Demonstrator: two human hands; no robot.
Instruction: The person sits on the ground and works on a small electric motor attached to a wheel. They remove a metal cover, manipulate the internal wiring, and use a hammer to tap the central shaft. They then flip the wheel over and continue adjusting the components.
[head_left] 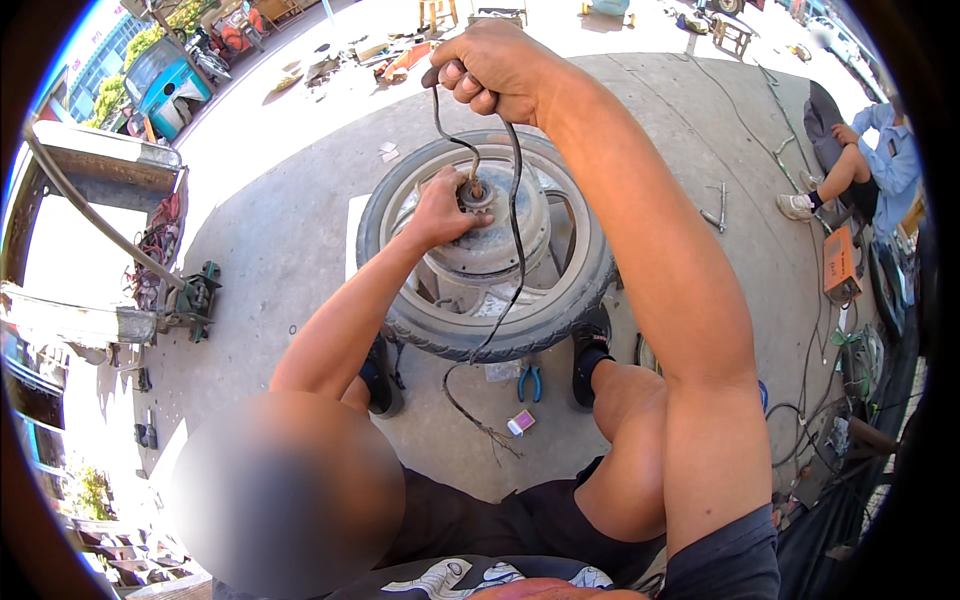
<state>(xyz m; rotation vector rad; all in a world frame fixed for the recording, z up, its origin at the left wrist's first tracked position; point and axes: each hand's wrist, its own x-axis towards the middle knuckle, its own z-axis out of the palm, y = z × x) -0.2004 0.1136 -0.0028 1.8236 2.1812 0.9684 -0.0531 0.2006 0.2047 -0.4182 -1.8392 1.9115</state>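
Observation:
A wheel with a hub motor (500,245) lies flat on the ground between my feet, its black tyre (480,345) around a grey rim. A black cable (517,190) rises from the axle in the hub's centre. My right hand (500,72) is raised above the wheel's far side, fingers closed round the cable. From that fist the cable hangs down across the wheel to frayed wire ends (500,440) on the ground near me. Low on the hub, my left hand (445,208) has its thumb and fingers curled round the axle collar (476,193).
Blue-handled pliers (530,383) and a small purple-and-white box (521,422) lie before the wheel. An open metal vehicle body (95,325) stands at left. A seated person (880,170), an orange machine (840,262) and cables are at right. A metal tool (716,208) lies on the ground.

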